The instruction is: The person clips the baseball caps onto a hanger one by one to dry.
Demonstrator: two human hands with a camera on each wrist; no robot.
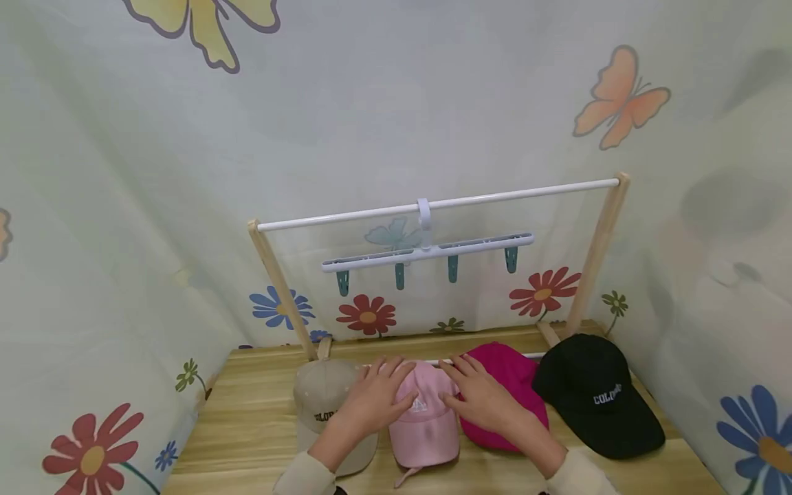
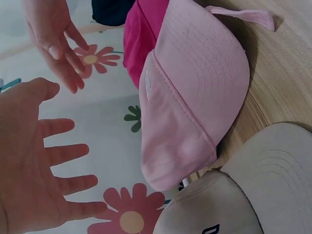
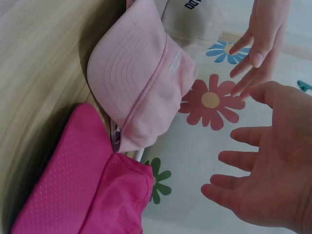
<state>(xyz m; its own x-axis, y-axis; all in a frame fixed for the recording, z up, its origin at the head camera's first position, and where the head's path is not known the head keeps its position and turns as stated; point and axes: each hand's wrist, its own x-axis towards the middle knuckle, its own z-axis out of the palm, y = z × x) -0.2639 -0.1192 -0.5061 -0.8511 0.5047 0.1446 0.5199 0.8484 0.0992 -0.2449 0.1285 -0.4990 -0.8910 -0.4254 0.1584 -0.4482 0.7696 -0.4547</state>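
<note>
Both hands hover above the caps with nothing in them, fingers spread. The left hand (image 1: 379, 399) is over the gap between the beige cap (image 1: 322, 392) and the light pink cap (image 1: 423, 433); the right hand (image 1: 485, 395) overlaps the magenta cap (image 1: 516, 385) in the head view. In the left wrist view, the left palm (image 2: 29, 161) faces the light pink cap (image 2: 185, 97), apart from it. The right wrist view shows the right palm (image 3: 278, 161) apart from the same cap (image 3: 136, 78). A black cap (image 1: 597, 399) with white lettering lies at the far right.
Behind the caps stands a wooden-legged rack with a white rail (image 1: 346, 218). From it hangs a white hanger bar (image 1: 427, 253) with several teal clips (image 1: 453, 268). The caps lie on a wood-grain table (image 1: 247, 412), backed by a flowered curtain (image 1: 433, 103).
</note>
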